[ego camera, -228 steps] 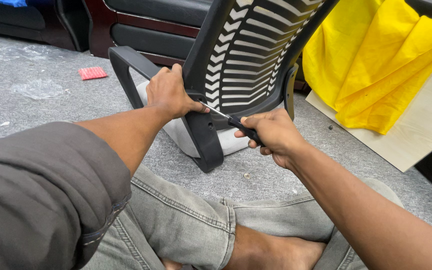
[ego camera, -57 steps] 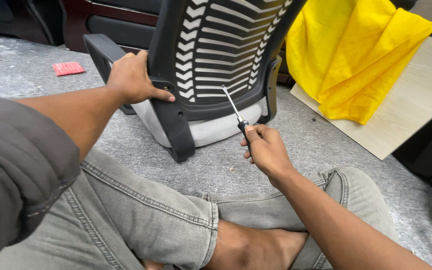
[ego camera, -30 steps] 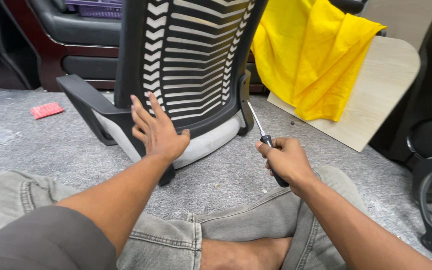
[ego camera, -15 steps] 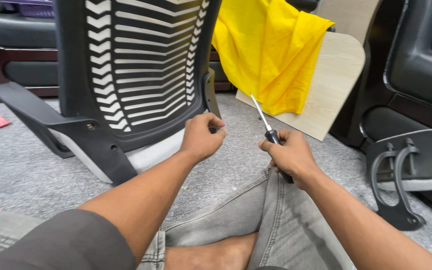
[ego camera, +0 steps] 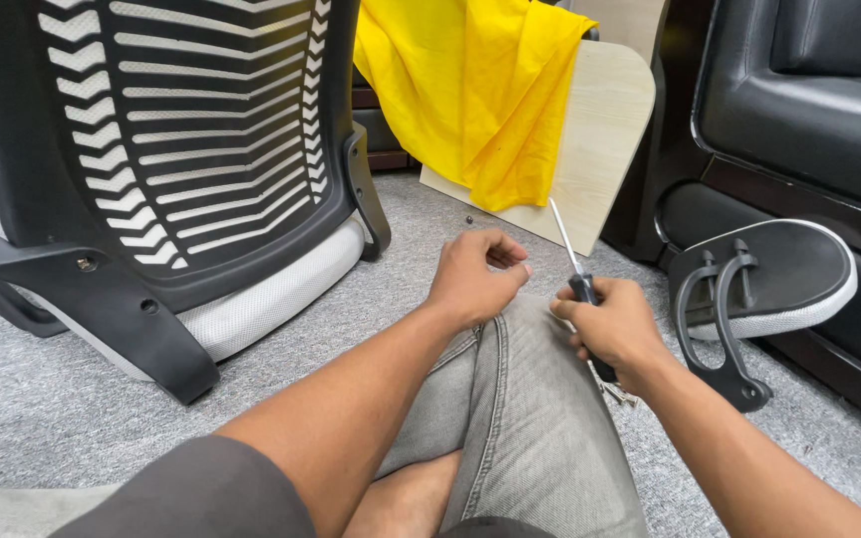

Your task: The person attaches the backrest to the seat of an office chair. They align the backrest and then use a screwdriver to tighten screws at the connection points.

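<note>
**Steel-shaft screwdriver held over knee**

Steel shaft, black handle: screwdriver in right hand, fingers wrapped tight round the handle, tip pointing up and away toward the board. Position: just above the person's grey-jeaned knee. Left hand beside it, loosely curled, holding nothing visible, resting at the knee. Chair back, black with slatted mesh, stands on the carpet to the left. Yellow cloth drapes over the board. Armrest part lies at right.
</note>
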